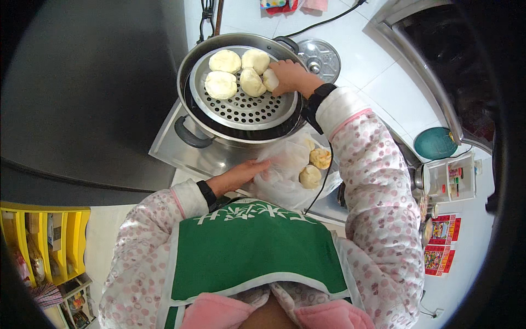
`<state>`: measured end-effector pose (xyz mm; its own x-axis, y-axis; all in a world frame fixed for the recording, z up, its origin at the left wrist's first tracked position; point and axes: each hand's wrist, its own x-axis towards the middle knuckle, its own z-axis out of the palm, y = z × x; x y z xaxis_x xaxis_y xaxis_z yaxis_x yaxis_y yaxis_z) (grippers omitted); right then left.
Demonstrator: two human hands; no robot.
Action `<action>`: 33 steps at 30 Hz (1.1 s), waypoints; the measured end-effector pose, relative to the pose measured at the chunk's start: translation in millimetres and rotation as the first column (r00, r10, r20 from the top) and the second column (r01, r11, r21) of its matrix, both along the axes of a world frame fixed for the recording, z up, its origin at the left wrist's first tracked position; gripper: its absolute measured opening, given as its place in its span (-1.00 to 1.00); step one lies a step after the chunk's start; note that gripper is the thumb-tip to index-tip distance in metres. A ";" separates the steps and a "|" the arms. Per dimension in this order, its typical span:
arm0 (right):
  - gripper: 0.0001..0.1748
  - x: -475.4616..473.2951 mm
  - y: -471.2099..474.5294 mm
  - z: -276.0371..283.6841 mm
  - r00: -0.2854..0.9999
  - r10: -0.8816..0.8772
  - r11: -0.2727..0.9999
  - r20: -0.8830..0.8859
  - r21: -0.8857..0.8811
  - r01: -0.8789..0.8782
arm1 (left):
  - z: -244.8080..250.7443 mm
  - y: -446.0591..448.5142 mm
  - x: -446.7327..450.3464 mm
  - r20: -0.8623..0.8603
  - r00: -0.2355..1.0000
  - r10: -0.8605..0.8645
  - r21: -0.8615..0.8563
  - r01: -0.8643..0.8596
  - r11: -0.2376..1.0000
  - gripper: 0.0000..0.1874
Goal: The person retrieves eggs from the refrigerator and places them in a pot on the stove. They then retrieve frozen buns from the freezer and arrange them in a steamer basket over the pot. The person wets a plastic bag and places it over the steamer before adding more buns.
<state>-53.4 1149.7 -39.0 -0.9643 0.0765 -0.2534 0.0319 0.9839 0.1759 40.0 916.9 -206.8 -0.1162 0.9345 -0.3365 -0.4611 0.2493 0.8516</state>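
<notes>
My right hand [292, 77] grips a pale steamed bun [270, 79] at the right side of a perforated steamer plate [246, 117]. Several other buns [224, 61] sit on the plate's far and left parts, one of them propped tilted beside the gripped bun. The plate lies inside a wide stainless steel pot [183, 88] with black handles. Nearer my body, my left hand [245, 174] holds the edge of a translucent plastic bag [283, 164]. Inside that bag are several more buns [310, 177], one of them yellowish and pleated.
Behind the pot's right handle a round perforated metal lid [318, 59] leans by the white tiles. A dark refrigerator-like panel [90, 98] stands close on the left. A black cable [324, 181] crosses over the bag. At upper right is a range hood [415, 53]; yellow shelves [74, 242] are at lower left.
</notes>
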 end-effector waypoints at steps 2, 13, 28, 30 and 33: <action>-0.10 1.1 -2.6 -4.6 0.999 -0.008 0.999 -0.051 0.050 0.011 | 4.9 -0.6 -0.4 0.026 1.000 0.001 0.013 -0.001 1.000 -0.52; -0.29 104.2 26.3 73.2 0.947 -0.304 0.748 -0.099 -0.640 0.173 | 16.7 1.6 -3.6 -0.003 1.000 -0.031 -0.017 0.031 0.999 -0.52; -0.18 274.2 -9.3 -110.1 0.971 -0.235 0.745 0.042 -0.635 0.207 | 33.3 26.1 12.5 -0.068 0.982 0.178 0.216 -0.160 0.963 -0.43; -0.16 280.1 -18.6 -106.1 0.974 -0.223 0.766 -0.048 -0.627 0.144 | 32.3 26.3 12.9 -0.071 0.984 0.164 0.195 -0.148 0.970 -0.43; -0.35 264.9 -9.3 -66.2 0.970 -0.208 0.858 -0.126 -0.499 0.119 | 35.5 19.5 7.9 -0.137 0.991 -0.007 0.098 0.020 0.995 -0.46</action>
